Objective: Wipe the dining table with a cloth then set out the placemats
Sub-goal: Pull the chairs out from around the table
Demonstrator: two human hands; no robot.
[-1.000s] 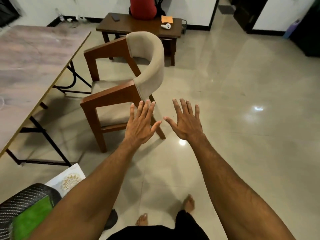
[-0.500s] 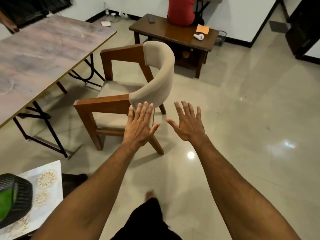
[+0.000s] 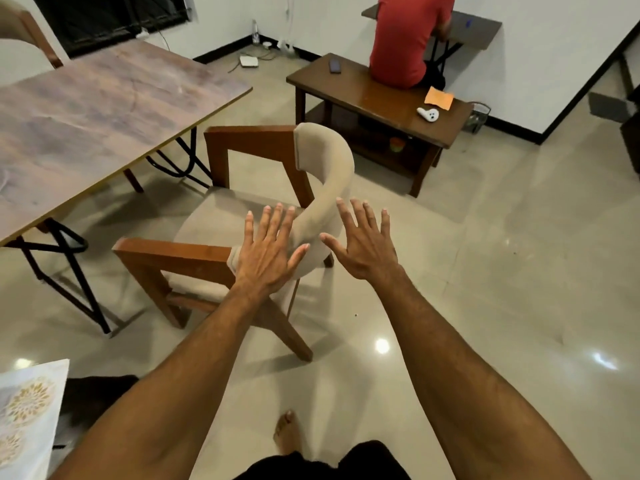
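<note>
The dining table [image 3: 104, 98], a bare wood-grain top on black folding legs, fills the upper left. A white placemat [image 3: 27, 420] with gold flower prints shows at the bottom left edge. No cloth is in view. My left hand [image 3: 268, 254] and my right hand [image 3: 363, 247] are stretched out in front of me, fingers straight and spread, holding nothing. Both hover over the padded back of a wooden chair [image 3: 325, 188] that stands beside the table; I cannot tell whether the left palm touches it.
A low brown side table [image 3: 374, 98] stands behind the chair, with a phone [image 3: 334, 66], an orange paper [image 3: 439, 97] and a white controller [image 3: 428, 114] on it. A person in a red shirt [image 3: 408, 32] sits on it. Glossy tiled floor [image 3: 502, 271] spreads to the right.
I have stepped closer to the chair and table, and the view has tilted up. Both hands stay open and spread, now over the chair's back. The green item at bottom left has left view.
</note>
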